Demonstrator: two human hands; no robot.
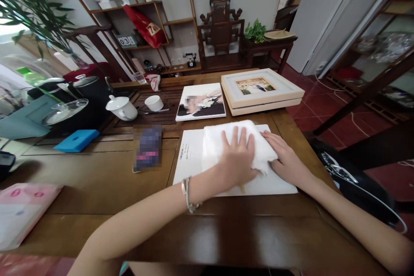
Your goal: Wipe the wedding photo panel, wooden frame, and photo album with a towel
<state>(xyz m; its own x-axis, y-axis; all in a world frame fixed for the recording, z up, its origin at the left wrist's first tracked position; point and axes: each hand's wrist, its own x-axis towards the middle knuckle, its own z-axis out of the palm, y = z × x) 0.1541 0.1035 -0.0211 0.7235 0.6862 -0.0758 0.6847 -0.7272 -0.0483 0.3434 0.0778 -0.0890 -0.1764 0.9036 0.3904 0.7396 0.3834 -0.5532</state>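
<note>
A white folded cloth lies on a flat white board on the wooden table. My left hand, with a bracelet at the wrist, rests flat on the cloth, fingers stretched out. My right hand lies beside it on the board, its fingers touching the cloth's right edge. Beyond the board lie a photo print and a stack of light wooden picture frames.
A white teapot, a white cup and a tea tray sit at the back left, with black kettles and a blue pad. A phone-sized object lies left of the board. A pink packet is at the left edge.
</note>
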